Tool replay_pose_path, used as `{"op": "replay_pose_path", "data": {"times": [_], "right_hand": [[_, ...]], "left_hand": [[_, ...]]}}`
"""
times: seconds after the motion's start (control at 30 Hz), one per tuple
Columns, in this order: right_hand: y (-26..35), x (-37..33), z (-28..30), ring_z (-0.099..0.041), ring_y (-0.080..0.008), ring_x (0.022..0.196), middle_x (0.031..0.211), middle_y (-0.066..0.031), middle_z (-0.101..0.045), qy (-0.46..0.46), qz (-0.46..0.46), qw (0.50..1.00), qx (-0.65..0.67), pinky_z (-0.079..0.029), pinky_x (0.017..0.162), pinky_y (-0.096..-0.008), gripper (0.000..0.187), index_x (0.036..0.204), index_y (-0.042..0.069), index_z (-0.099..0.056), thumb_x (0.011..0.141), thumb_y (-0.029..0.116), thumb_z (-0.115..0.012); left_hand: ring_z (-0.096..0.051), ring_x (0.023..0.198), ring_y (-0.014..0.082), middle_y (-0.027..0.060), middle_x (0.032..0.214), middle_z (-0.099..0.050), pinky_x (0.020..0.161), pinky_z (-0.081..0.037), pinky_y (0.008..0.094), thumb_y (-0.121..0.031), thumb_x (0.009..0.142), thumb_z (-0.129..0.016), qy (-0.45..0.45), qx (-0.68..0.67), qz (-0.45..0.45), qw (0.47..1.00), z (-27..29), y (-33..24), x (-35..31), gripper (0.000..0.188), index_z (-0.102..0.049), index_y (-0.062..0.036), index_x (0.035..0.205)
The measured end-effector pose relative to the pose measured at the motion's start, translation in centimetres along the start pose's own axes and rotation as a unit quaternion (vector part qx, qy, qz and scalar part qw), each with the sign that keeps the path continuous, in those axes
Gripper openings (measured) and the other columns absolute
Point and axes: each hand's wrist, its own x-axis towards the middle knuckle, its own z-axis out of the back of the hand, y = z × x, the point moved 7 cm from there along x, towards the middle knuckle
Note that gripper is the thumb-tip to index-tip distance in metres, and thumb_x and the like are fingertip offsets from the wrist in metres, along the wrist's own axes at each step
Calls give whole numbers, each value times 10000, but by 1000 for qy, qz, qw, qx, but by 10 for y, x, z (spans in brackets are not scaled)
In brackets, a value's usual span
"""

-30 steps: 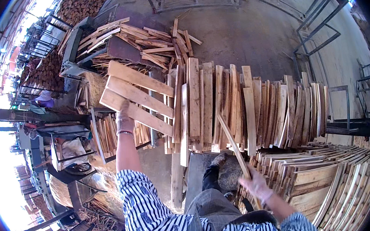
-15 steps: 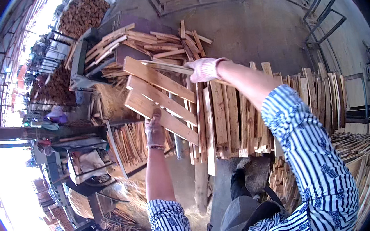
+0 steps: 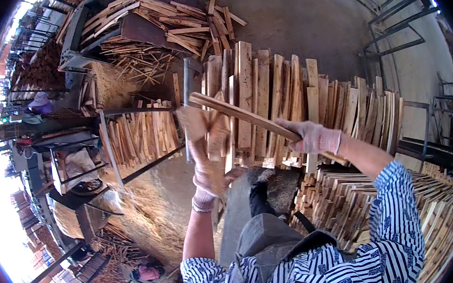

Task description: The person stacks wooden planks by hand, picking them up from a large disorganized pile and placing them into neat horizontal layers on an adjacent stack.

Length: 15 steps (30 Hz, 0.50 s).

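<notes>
My right hand (image 3: 315,137), in a pale knitted glove, is closed round one narrow wooden board (image 3: 246,115). This board slants from far left to near right, above the row of stacked boards (image 3: 272,105). To its left, my gloved left hand (image 3: 208,179) grips a few short wooden boards (image 3: 212,137), smeared by motion and pointing away from me. Its thumb sticks out to the right. The far ends of these boards pass close to the slanted board; whether they touch I cannot tell.
A metal post (image 3: 186,85) stands at the row's left end. Farther off lies a heap of loose boards (image 3: 178,24). On the left is a framed rack of boards (image 3: 142,135); more sticks (image 3: 339,201) are stacked near right. A person (image 3: 40,103) is far left.
The fanned boards before me have swung from lying crosswise to pointing away, in my left hand. My right hand has moved right and nearer with one board. The whole view has shifted.
</notes>
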Motion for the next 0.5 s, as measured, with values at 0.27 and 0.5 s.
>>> {"op": "replay_pose_path", "data": {"times": [0.27, 0.5], "right_hand": [[8, 54, -18, -507, -341, 1280, 1455, -238, -456, 155, -17, 934, 321, -435, 1103, -478, 985, 1557, 67, -278, 838, 602, -684], [-65, 125, -145, -529, -289, 1257, 1450, -211, -491, 78, 9, 866, 494, -452, 1074, -345, 748, 1572, 78, -241, 997, 406, -591]], "left_hand": [[-360, 1381, 437, 217, 1491, -406, 1170, -266, 594, -405, 676, -810, 90, 146, -134, 976, -121, -14, -9, 1048, -302, -88, 1535], [-420, 1359, 332, 216, 1523, -312, 1049, -472, 366, 89, 748, -576, -130, -571, 251, 771, -178, 70, -84, 958, -188, -174, 1583]]}}
